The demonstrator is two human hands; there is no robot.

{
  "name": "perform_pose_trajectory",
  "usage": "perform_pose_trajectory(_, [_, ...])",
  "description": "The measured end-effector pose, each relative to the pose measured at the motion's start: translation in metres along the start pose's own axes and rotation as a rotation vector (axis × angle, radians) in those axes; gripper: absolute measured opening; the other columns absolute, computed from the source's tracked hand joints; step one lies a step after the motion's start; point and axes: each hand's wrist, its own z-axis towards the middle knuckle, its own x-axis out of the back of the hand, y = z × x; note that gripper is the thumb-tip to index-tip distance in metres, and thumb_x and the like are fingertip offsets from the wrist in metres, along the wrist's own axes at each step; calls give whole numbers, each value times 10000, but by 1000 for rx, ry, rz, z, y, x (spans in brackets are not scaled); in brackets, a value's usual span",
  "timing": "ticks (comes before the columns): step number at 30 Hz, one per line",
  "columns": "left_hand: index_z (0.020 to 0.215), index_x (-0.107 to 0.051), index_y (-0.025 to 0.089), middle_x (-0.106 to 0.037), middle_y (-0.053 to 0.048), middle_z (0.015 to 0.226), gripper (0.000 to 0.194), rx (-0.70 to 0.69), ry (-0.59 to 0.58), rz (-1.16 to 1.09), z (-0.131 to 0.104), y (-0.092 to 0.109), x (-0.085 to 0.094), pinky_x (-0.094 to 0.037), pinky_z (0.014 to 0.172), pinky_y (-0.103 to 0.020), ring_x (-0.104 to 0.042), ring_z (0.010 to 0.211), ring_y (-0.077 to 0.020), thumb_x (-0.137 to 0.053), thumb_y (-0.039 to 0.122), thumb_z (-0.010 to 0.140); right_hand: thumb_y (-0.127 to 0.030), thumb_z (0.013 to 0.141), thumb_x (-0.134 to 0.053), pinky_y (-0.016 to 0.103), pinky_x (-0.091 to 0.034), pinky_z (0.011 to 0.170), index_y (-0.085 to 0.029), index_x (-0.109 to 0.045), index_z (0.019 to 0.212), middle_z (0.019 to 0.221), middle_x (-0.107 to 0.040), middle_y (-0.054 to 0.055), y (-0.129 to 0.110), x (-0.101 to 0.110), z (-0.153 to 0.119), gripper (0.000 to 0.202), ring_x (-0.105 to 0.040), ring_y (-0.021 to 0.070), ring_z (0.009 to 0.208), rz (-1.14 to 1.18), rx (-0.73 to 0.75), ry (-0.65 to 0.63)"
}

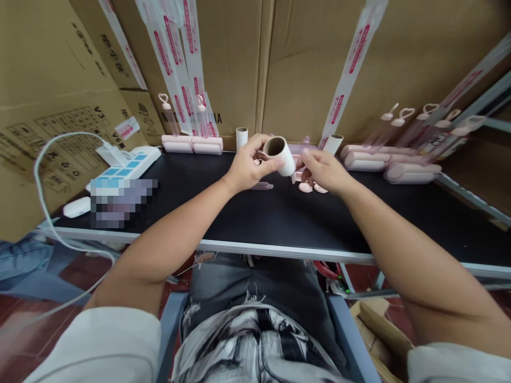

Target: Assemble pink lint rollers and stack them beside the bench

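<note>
A short white cardboard tube (pixel 286 162) is gripped in my left hand (pixel 248 166), its open end tilted up toward me. Close by on the right, my right hand (pixel 324 169) has its fingers pinched together. A clear pinkish tip (pixel 306 142) shows just above those fingers; whether they hold it I cannot tell. Below the hands lie a clear pink plastic tube (pixel 261 186) and small round pink pieces (pixel 305 187). Behind them, one white tube (pixel 241 139) stands upright and another white tube (pixel 334 144) leans, partly hidden by my right hand.
Pink cylinders (pixel 207 145) with clear heart-topped wands stand at the back left, and several more pink cylinders (pixel 413 173) at the right. A power strip (pixel 126 167) with a cable and a white case (pixel 77 207) lie left on the black table (pixel 279 223). Cardboard boxes (pixel 303 64) wall the back.
</note>
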Motion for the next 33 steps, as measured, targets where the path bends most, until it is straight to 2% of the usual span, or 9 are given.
perform_pose_trajectory(4, [1080,-669,206,-713,-43,931,659,12,110,-11,5,2,9,-590,818,-366,-720,877,-203,-690,839,897,-493,985,-661,328,-441,667,-209,-646,737,739,-718,43,2,19,0,377,-612,183,660,-593,33,-58])
perform_pose_trajectory(8, [1058,-675,195,-712,-41,901,681,6,85,65,4,5,10,-562,796,-362,-697,838,-197,-721,846,864,-366,937,-700,327,-451,717,-204,-706,809,821,-774,64,2,16,0,206,-679,218,760,-857,-34,-156])
perform_pose_trajectory(13, [1068,-693,182,-748,-57,979,636,32,-9,157,0,12,7,-527,816,-335,-681,875,-188,-775,775,855,-310,939,-682,306,-469,753,-211,-727,930,923,-808,54,-2,11,-1,109,-722,215,859,-823,-85,-285])
perform_pose_trajectory(17, [1068,-699,183,-776,-73,1012,583,52,-34,166,-2,14,7,-526,823,-329,-698,897,-194,-797,719,863,-474,893,-758,332,-435,706,-222,-683,892,889,-775,54,-3,15,-3,263,-685,236,820,-940,-99,-259])
perform_pose_trajectory(19, [1061,-698,188,-785,-74,1016,582,42,-37,168,-2,13,7,-529,821,-327,-707,897,-196,-792,727,862,-537,855,-794,336,-423,683,-226,-669,902,884,-767,56,-1,15,-4,338,-677,243,807,-978,-147,-326])
perform_pose_trajectory(22, [1059,-699,188,-789,-76,1022,595,30,-41,173,-2,13,7,-535,825,-328,-716,903,-201,-790,739,854,-447,862,-788,334,-430,679,-222,-662,957,940,-773,66,0,14,-5,275,-682,239,827,-989,-152,-398])
perform_pose_trajectory(25, [1065,-705,181,-780,-70,990,609,33,-42,192,-2,13,7,-535,811,-327,-706,874,-196,-791,742,846,-387,855,-775,338,-461,691,-211,-676,1028,940,-776,65,-5,13,-7,266,-682,230,806,-895,-127,-414])
perform_pose_trajectory(29, [1077,-716,172,-775,-76,983,611,32,-57,228,-2,13,8,-525,789,-323,-696,855,-195,-787,733,847,-445,847,-756,332,-537,686,-208,-733,1175,859,-763,31,-19,14,-15,406,-673,195,718,-415,-105,-488])
perform_pose_trajectory(33, [1073,-725,165,-779,-81,989,586,57,-73,237,-2,12,8,-516,787,-324,-691,860,-198,-800,697,838,-531,817,-821,319,-565,643,-209,-771,1052,809,-721,23,-28,14,-20,402,-639,167,682,16,-1,-445])
